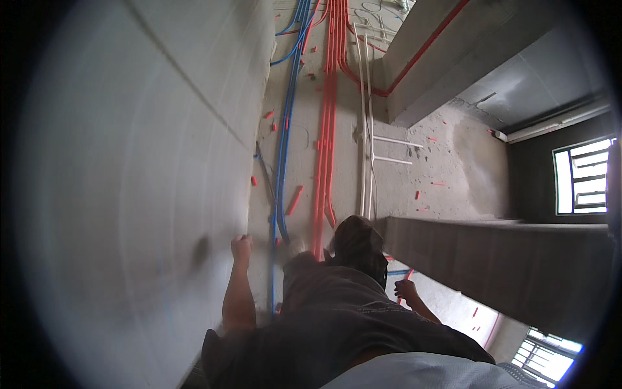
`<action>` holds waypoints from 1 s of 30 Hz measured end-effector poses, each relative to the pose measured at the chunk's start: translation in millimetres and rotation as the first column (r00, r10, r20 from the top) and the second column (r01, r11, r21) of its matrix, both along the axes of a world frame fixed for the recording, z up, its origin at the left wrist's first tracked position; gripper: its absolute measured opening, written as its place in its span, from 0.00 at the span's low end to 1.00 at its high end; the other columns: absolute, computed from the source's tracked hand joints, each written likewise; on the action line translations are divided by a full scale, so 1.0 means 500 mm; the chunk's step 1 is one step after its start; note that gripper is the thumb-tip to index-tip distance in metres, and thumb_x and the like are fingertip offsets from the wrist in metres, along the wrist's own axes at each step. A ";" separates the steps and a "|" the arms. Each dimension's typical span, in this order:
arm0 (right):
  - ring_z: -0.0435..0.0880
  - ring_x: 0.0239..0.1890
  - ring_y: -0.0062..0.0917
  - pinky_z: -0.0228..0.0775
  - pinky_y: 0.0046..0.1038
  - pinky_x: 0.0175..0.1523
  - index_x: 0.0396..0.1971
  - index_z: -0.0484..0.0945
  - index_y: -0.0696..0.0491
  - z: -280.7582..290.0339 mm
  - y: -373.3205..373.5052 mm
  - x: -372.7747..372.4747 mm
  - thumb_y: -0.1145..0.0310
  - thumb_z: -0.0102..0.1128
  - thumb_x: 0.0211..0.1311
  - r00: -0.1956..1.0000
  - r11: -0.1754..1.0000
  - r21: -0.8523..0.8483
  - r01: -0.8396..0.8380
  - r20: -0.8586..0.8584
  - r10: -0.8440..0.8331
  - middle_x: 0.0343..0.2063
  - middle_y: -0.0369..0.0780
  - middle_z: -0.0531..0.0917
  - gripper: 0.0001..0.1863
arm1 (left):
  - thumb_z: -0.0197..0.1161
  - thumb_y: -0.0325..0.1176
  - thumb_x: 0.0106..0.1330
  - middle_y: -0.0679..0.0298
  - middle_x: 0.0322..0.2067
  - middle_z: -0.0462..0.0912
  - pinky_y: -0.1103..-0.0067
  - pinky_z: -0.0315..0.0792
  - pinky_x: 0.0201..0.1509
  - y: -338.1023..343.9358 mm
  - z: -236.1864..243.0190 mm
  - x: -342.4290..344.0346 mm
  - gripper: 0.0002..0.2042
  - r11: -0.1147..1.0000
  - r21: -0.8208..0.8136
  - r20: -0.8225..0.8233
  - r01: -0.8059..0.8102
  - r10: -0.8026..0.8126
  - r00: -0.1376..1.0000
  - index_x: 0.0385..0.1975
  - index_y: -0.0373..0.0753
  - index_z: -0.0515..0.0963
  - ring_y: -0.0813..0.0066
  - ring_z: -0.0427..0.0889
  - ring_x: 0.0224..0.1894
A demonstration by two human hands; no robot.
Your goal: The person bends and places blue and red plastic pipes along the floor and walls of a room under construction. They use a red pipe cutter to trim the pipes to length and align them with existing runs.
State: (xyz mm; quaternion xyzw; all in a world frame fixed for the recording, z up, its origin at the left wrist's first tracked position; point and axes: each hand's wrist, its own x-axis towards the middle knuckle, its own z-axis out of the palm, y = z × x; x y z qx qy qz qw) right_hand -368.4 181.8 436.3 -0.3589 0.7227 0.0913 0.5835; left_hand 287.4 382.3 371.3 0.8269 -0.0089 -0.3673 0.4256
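Observation:
My left hand [241,249] is raised beside the grey wall on the left, its fingers folded into a fist. Nothing shows in it. On the other side of my body, my right hand [406,290] hangs with loosely bent fingers a little apart, and I see no object in it. Neither hand visibly grips the pipes on the floor. Between my arms, my dark shirt [343,298] covers much of the lower picture. My dark-clad leg [359,243] steps over the floor, while a blurred foot [295,249] is near the blue pipes.
Red conduits [330,97] and blue conduits [285,136] run along the concrete floor ahead. White pipes [366,129] lie right of them, with short red offcuts [295,200] scattered about. A tall wall [142,181] stands left; low concrete walls [492,259] and a window [584,176] are right.

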 end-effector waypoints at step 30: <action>0.79 0.23 0.21 0.71 0.28 0.28 0.36 0.81 0.58 -0.168 -2.269 1.244 0.62 0.60 0.73 0.764 0.751 -0.153 -0.643 -0.203 0.613 0.25 0.37 0.81 0.13 | 0.58 0.46 0.69 0.48 0.26 0.86 0.57 0.78 0.41 -1.519 -0.467 0.784 0.18 0.585 0.612 0.055 0.532 -0.703 0.709 0.34 0.36 0.86 0.50 0.88 0.34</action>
